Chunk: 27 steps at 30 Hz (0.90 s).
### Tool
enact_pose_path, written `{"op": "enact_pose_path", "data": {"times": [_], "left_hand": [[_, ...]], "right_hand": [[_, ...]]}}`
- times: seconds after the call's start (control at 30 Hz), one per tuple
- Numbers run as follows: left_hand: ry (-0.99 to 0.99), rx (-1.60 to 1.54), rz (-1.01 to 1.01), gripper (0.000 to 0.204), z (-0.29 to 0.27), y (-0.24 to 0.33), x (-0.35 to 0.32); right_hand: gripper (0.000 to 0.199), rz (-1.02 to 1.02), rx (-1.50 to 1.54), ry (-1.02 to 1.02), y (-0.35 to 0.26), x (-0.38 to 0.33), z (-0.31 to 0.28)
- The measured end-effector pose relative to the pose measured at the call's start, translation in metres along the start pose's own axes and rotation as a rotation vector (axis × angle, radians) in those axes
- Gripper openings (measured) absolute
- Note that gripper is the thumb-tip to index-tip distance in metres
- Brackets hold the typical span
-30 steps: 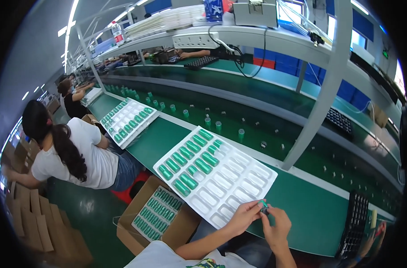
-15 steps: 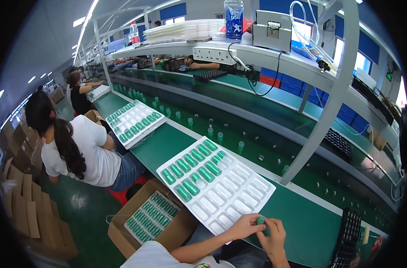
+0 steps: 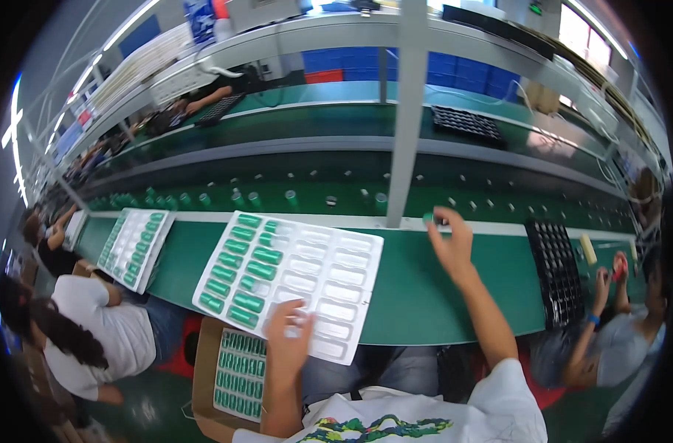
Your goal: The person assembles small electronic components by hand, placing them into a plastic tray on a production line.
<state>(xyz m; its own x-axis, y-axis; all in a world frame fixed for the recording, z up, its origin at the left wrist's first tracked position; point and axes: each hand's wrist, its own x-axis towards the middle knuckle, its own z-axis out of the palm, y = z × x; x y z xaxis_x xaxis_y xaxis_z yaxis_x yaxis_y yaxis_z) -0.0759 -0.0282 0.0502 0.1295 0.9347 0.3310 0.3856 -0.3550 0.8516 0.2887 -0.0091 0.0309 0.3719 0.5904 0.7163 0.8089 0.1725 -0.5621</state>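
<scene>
Left hand: the left hand (image 3: 291,336) lies flat and open, fingers spread, on the near edge of the white blister tray (image 3: 329,277), lower centre of the frame; it grips nothing.
Right hand: the right hand (image 3: 451,240) reaches up to the far edge of the bench (image 3: 425,295), centre right, fingers curled around a small green cylinder (image 3: 428,217) pinched at the fingertips.
Tray: it lies tilted on the green bench, centre of the frame; green pieces fill the pockets on its left side, the right pockets are bare.
Conveyor: a dark belt (image 3: 292,188) runs across the middle behind the bench, with green cylinders standing apart along it.
Cardboard box: the box (image 3: 229,369), lower left below the bench, holds a layer of green pieces.
Second tray: another white tray (image 3: 133,247) lies at left, before a seated person in white (image 3: 93,336).
Black tray: a black gridded tray (image 3: 554,269) lies at right, near another person's hands (image 3: 609,277).
</scene>
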Motion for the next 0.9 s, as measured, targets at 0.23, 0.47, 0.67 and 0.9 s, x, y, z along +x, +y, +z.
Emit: {"op": "enact_pose_path", "data": {"times": [0.23,0.47,0.67,0.9], "left_hand": [[-0.048,0.697,0.193,0.028,-0.085,-0.065,0.004],[-0.153,0.477,-0.134,0.028,-0.082,-0.078,-0.004],[-0.096,0.512,-0.006,0.020,-0.077,-0.100,0.001],[-0.048,0.473,-0.022,0.024,-0.079,-0.097,0.004]], "right_hand": [[0.030,0.087,-0.298,-0.092,0.138,0.044,0.013],[0.034,0.054,-0.390,-0.171,0.135,0.045,0.034],[0.035,0.035,-0.400,-0.275,0.129,0.050,0.050],[0.041,-0.174,-0.379,-0.184,0.124,0.034,0.047]]}}
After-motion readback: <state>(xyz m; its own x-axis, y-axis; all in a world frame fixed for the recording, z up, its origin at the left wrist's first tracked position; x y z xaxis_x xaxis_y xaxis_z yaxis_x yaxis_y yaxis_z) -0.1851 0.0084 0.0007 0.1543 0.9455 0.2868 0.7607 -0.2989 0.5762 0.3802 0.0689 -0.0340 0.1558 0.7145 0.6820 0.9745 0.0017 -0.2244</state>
